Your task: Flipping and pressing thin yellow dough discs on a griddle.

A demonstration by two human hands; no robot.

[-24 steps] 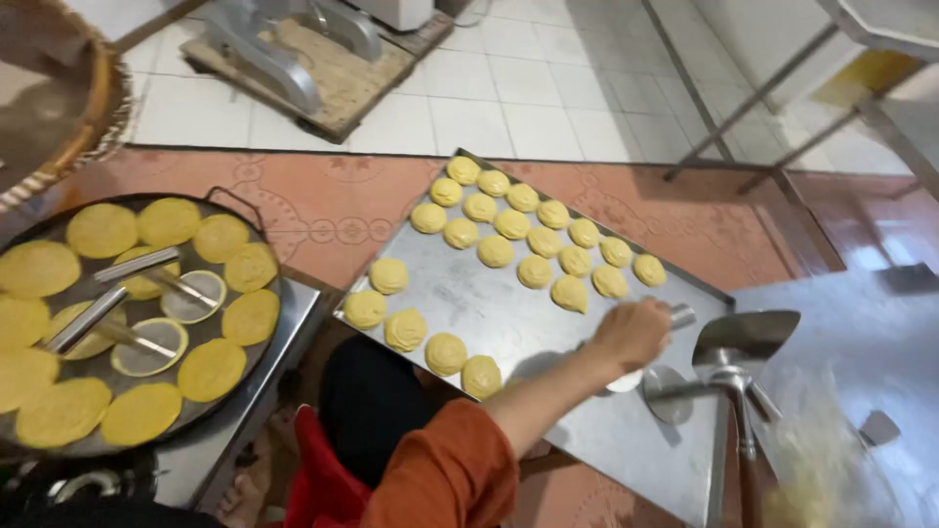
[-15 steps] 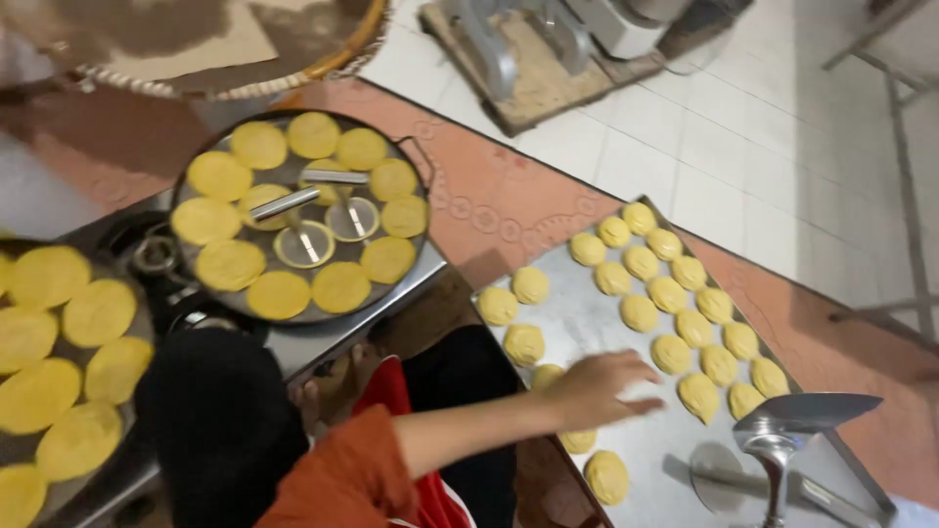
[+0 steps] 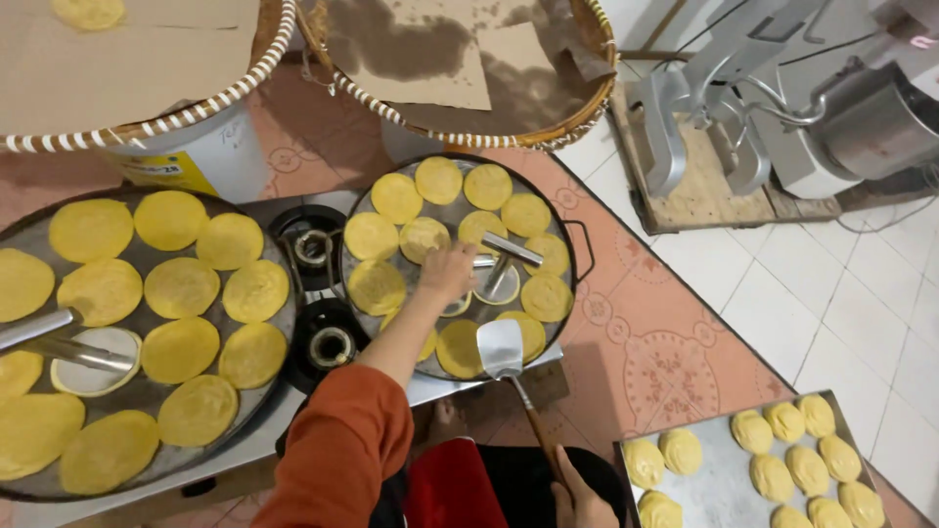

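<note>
A white bucket (image 3: pixel 201 147) with a yellow label stands upper left, left hand (image 3: pixel 448 271) pinches a ring mould (image 3: pixel 481 291) on the round pan (image 3: pixel 577 256), right hand (image 3: pixel 585 501) grips the spatula (image 3: pixel 507 364), blade pointing up-screen.

Small floor-level bakery kitchen; round griddles (image 3: pixel 458 191) w/ yellow flat cakes on burners; tray (image 3: pixel 719 489) of dough balls; woven baskets (image 3: pixel 548 127); metal dough machine (image 3: pixel 861 117) on tiled floor.

Woven baskets (image 3: pixel 548 117) – mixer (image 3: pixel 861 117) – dough tray (image 3: pixel 719 489).
</note>
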